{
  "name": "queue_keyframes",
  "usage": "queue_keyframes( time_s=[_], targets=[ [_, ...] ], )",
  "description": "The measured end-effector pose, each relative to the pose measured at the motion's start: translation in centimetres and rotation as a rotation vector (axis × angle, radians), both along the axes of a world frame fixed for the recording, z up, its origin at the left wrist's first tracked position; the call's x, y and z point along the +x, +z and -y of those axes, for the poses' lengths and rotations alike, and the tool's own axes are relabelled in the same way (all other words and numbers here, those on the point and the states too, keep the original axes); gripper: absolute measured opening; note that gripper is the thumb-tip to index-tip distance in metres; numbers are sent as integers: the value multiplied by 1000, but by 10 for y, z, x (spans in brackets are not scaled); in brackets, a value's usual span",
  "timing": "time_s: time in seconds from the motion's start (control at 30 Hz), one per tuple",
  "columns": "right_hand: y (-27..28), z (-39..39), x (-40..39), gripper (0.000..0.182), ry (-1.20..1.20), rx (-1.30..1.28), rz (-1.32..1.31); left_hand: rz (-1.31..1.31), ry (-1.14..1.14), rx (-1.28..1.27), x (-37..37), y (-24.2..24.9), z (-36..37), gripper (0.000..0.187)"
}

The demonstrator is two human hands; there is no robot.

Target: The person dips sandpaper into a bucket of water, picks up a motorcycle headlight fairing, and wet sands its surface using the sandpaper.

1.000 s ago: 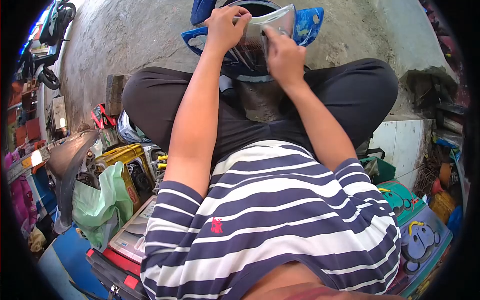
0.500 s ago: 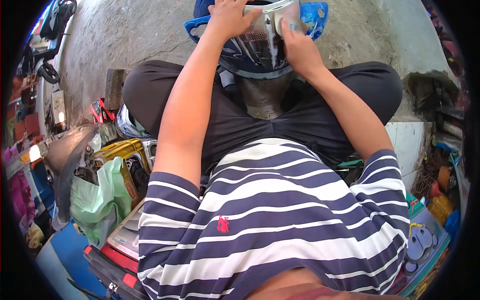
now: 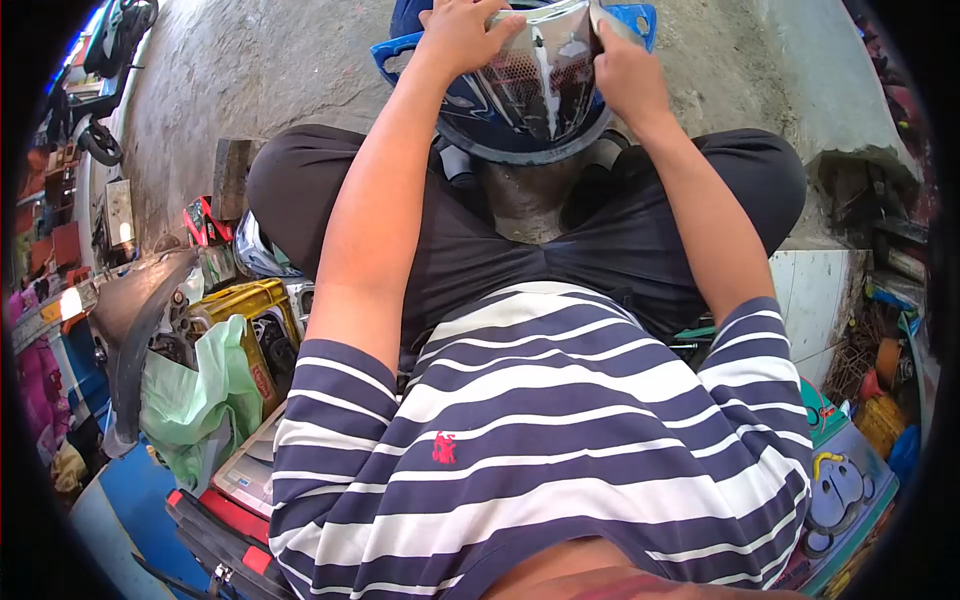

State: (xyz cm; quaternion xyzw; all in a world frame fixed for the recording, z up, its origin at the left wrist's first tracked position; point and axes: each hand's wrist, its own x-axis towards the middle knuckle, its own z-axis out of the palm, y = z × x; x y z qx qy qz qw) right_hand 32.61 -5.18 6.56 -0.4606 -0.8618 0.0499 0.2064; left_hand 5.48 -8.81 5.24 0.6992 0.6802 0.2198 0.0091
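Between my knees is a glossy dark motorcycle fairing panel with a pale stripe and a dotted mesh pattern; blue wing-like parts show at its sides. My left hand rests over its upper left part, thumb stretched out and fingers curled on the far edge, steadying it. At the right side, my right hand is closed on a pale folded sheet that looks like sandpaper, pressed to the panel. Most of the sheet is hidden by my fingers. A dark curved rim lies below the panel.
Concrete floor stretches ahead. At my left lie a green plastic bag, a yellow crate and a red-and-black case. White tiles and a box with a cartoon face are at my right. A scooter wheel stands far left.
My right hand has moved right with the sheet, from the panel's face towards its right edge, uncovering more surface. My left hand has stayed in place.
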Motion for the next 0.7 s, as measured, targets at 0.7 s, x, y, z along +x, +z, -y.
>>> queue_keyframes(
  time_s=[0.7],
  targets=[
    [-24,15,-13,45,356,160,-110,144,-55,-2,-4,8,-3,41]
  ],
)
